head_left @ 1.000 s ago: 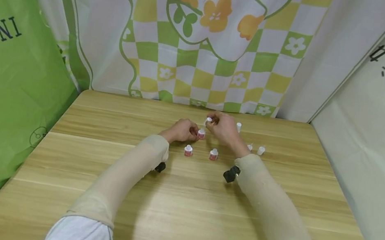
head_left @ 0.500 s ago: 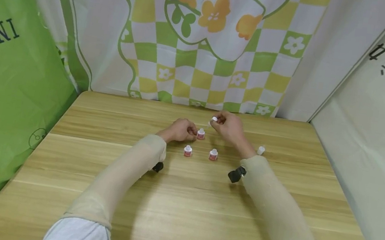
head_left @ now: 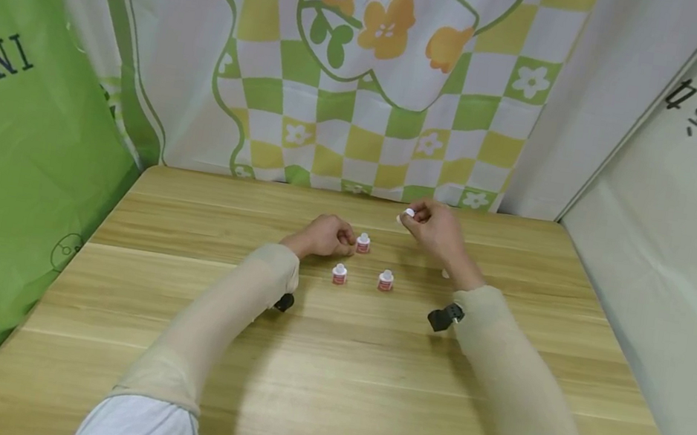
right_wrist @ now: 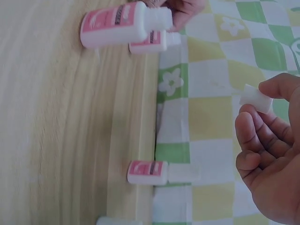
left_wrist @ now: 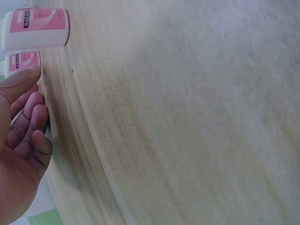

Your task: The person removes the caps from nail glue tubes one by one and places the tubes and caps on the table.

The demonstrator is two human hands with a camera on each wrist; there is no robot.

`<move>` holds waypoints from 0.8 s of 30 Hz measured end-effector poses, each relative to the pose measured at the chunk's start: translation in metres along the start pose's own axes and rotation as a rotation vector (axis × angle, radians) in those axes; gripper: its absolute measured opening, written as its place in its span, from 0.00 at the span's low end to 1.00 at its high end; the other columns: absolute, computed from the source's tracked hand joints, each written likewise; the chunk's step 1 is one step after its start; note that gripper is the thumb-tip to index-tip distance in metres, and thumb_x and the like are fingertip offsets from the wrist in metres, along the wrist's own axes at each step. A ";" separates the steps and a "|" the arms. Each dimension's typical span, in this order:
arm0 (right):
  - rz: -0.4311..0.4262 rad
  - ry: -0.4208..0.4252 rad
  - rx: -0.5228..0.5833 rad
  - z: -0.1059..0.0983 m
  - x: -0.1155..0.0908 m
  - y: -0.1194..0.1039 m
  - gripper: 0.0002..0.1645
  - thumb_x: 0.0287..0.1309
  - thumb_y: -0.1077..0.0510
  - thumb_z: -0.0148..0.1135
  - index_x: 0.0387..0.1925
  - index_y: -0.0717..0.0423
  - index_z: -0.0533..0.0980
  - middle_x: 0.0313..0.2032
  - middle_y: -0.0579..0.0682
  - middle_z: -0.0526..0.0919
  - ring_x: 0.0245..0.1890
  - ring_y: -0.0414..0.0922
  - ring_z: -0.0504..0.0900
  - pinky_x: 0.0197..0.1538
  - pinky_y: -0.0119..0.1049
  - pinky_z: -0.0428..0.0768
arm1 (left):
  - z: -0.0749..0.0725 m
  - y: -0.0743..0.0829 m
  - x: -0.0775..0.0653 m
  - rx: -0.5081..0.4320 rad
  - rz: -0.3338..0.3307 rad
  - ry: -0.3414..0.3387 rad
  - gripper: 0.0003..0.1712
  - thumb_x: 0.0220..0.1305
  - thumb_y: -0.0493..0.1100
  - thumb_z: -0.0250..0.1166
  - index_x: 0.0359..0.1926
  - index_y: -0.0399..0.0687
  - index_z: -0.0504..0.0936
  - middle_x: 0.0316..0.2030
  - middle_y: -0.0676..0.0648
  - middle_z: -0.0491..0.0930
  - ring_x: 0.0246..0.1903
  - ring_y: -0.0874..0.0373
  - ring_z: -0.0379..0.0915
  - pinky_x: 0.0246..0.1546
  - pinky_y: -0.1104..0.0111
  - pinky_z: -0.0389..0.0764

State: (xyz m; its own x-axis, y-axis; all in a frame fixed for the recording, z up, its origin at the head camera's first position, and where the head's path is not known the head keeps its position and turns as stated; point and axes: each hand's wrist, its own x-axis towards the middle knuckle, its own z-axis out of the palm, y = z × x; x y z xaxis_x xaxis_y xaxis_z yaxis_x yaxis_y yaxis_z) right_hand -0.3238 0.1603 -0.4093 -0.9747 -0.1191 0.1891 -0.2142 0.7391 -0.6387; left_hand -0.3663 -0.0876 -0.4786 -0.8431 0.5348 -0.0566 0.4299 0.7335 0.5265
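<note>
My left hand point(head_left: 327, 235) is beside an uncapped nail glue bottle point(head_left: 362, 244), fingers loosely bent and fingertips right at its side. In the left wrist view, its thumb overlaps that bottle's pink label point(left_wrist: 24, 61). My right hand point(head_left: 441, 233) pinches a small white cap point(right_wrist: 256, 98) between thumb and fingers, raised right of the bottle; a thin, faint applicator extends from the cap. Two more uncapped bottles with pink labels, a left one point(head_left: 339, 274) and a right one point(head_left: 386, 280), stand nearer on the table.
A capped bottle point(right_wrist: 147, 172) stands near the table's back in the right wrist view, hidden by my right hand in the head view. Part of a white item point(head_left: 446, 273) shows by my right wrist. A patterned curtain point(head_left: 361, 129) hangs behind the wooden table point(head_left: 320, 409).
My right hand has carried the cap up and rightward, away from the rear bottle. My left hand has stayed almost still beside that bottle.
</note>
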 end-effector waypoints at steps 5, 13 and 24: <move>-0.003 0.032 -0.002 -0.010 -0.002 0.005 0.16 0.63 0.51 0.63 0.45 0.59 0.78 0.38 0.56 0.85 0.35 0.49 0.81 0.38 0.36 0.75 | 0.000 0.000 0.000 -0.020 -0.001 -0.010 0.11 0.63 0.46 0.69 0.43 0.47 0.87 0.38 0.48 0.87 0.38 0.58 0.80 0.46 0.67 0.79; 0.040 0.057 0.002 -0.022 -0.006 0.018 0.14 0.63 0.52 0.62 0.44 0.58 0.78 0.37 0.56 0.84 0.36 0.48 0.80 0.38 0.35 0.75 | -0.001 0.002 -0.002 -0.013 0.010 0.003 0.11 0.62 0.47 0.70 0.42 0.46 0.87 0.36 0.48 0.87 0.37 0.58 0.81 0.47 0.67 0.79; 0.059 0.077 0.017 -0.040 -0.012 0.029 0.16 0.64 0.54 0.62 0.48 0.61 0.78 0.43 0.60 0.84 0.43 0.53 0.82 0.46 0.41 0.79 | -0.001 0.001 0.002 0.000 0.035 0.016 0.13 0.57 0.46 0.73 0.41 0.45 0.86 0.35 0.48 0.87 0.36 0.59 0.80 0.45 0.69 0.79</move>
State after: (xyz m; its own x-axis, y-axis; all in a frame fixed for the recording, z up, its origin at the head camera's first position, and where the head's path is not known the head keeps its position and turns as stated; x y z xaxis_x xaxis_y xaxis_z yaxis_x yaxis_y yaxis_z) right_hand -0.3162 0.2096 -0.4002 -0.9780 -0.0241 0.2073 -0.1585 0.7321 -0.6626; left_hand -0.3679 -0.0863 -0.4770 -0.8325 0.5535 -0.0246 0.4593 0.7142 0.5281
